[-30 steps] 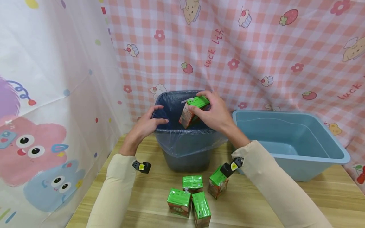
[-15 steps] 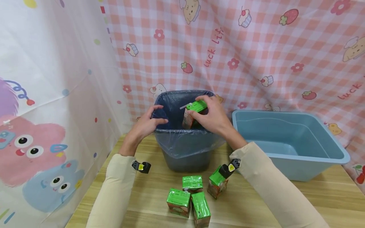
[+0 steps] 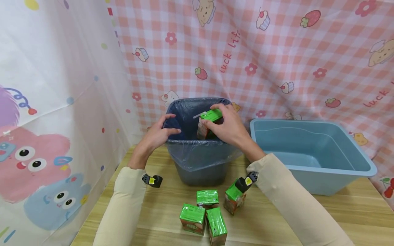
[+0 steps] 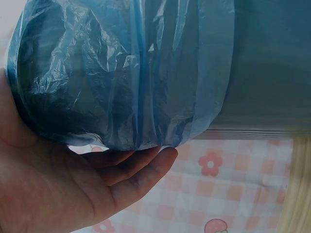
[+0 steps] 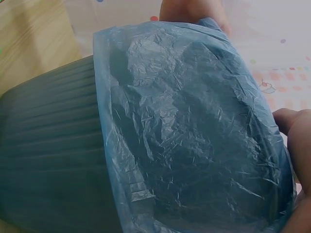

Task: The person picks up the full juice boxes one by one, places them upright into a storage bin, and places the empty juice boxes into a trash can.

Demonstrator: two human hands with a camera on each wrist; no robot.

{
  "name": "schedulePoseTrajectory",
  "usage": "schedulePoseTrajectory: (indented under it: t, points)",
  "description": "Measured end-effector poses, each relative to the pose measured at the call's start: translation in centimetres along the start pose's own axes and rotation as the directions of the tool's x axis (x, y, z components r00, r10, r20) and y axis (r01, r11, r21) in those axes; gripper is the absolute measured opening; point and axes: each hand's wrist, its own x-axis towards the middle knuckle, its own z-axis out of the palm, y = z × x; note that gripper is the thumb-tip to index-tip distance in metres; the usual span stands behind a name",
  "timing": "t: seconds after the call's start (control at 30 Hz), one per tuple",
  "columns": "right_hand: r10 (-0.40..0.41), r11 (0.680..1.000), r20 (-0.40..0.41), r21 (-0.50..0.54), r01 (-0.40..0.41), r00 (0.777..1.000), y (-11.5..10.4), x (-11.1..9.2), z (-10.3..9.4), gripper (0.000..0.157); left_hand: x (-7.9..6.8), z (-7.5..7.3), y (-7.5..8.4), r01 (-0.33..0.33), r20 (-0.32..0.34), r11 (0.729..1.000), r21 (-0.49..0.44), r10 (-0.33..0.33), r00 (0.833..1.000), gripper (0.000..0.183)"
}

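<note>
A dark grey trash bin [image 3: 201,174] lined with a thin blue plastic bag [image 3: 197,157] stands upright on the table. My left hand [image 3: 157,134] holds its left rim, thumb over the inside and the other fingers along the outside, as the left wrist view shows. My right hand [image 3: 229,125] grips a small drink carton [image 3: 212,115] with a green top and a pale straw, lowered partly into the bin's mouth. In the right wrist view the bag [image 5: 180,116] hides the carton and most of the right hand [image 5: 299,145].
Several more green-topped cartons [image 3: 193,214] stand on the wooden table [image 3: 160,215] in front of the bin, one [image 3: 234,198] apart under the right wrist. A light blue plastic tub [image 3: 332,176] sits at the right. Printed cloth [image 3: 191,41] hangs behind.
My right hand has lowered the drink carton a little deeper into the bin and turned it more upright, then nearly stopped. My left hand stays at the rim.
</note>
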Motion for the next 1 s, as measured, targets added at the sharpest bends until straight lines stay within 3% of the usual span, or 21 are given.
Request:
schedulePoseTrajectory:
  t: [1.0]
  points:
    - [0.016,1.0,0.016,-0.009,-0.016,1.0,-0.04,-0.01,-0.02,0.062,0.02,-0.06,-0.12,-0.001,0.018,0.999,-0.038,0.002,1.0,0.065]
